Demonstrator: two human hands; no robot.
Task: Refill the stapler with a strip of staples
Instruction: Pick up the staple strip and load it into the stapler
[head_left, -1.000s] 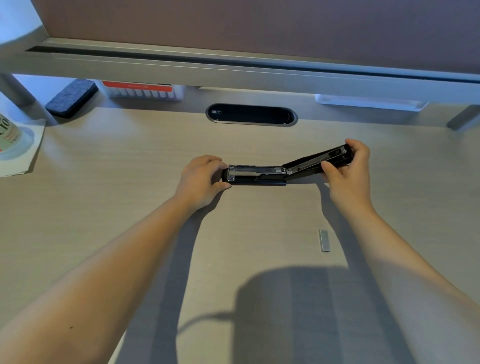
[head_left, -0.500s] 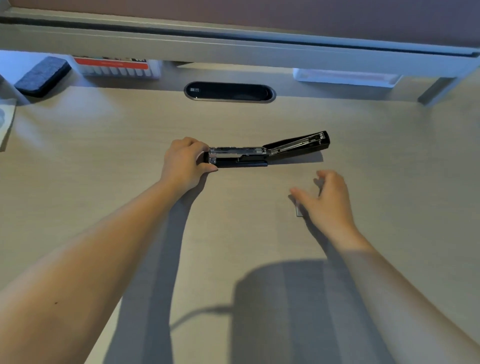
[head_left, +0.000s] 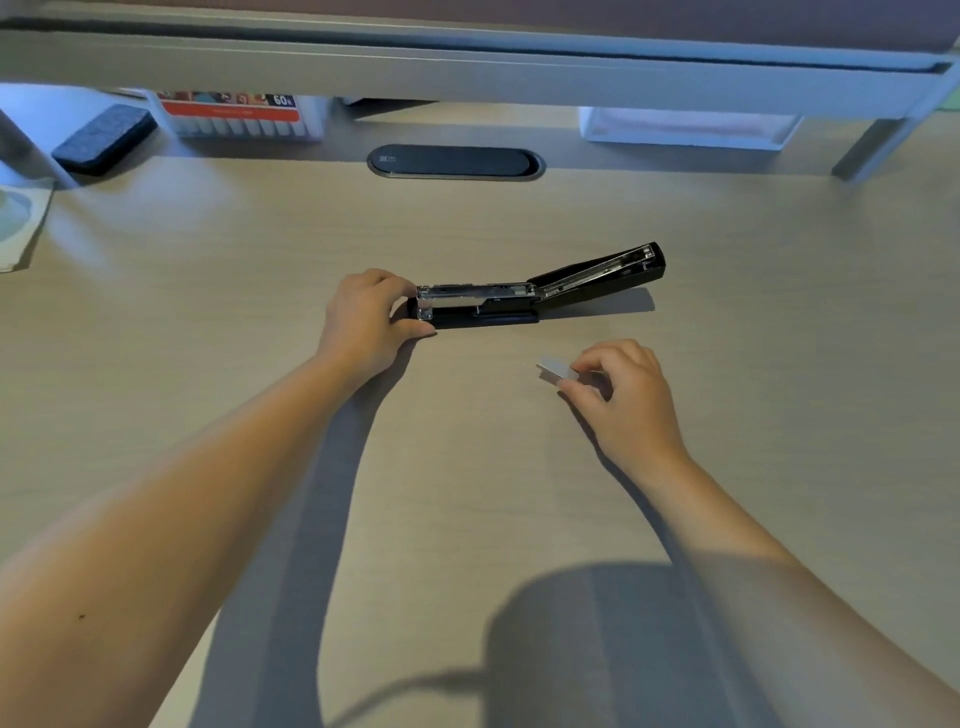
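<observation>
1. Nearest the viewer, 2 bare forearms reach forward over the pale wooden desk (head_left: 208, 249).
2. Right hand (head_left: 621, 395): curled, thumb and fingertips pinched on 1 end of the grey strip of staples (head_left: 555, 371), which points left, just in front of the stapler.
3. Stapler (head_left: 519, 296): black, lying mid-desk, lid swung open up and to the right, metal channel exposed.
4. Left hand (head_left: 366, 317): closed around the stapler's left end, thumb along its near side.
5. Farthest: oval cable port (head_left: 454, 162).
</observation>
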